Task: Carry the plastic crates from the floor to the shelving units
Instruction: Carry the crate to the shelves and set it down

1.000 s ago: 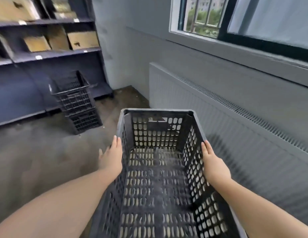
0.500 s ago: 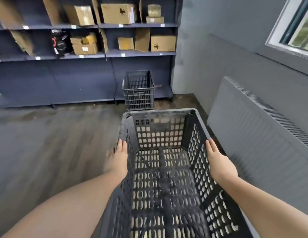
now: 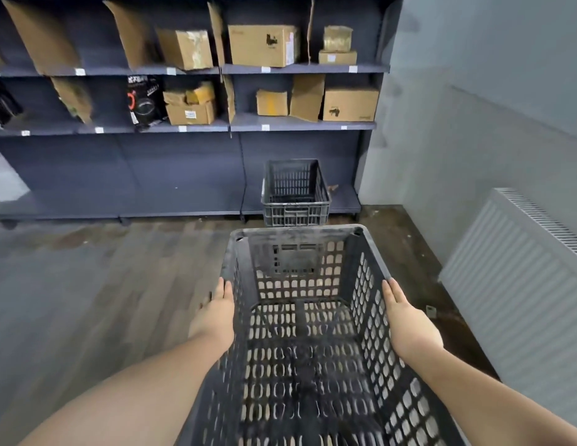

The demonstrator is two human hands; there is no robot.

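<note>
I have the empty black crate [image 3: 308, 342] carried between my left hand [image 3: 213, 317] and right hand [image 3: 409, 326], palms pressed flat on its sides. Ahead, a second crate [image 3: 295, 194] sits at the shelving unit [image 3: 184, 175] base.

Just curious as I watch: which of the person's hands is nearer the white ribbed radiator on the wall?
The right hand, pressed on the side of the carried black plastic crate that faces the white ribbed radiator. The left hand grips the crate's far side.
</note>
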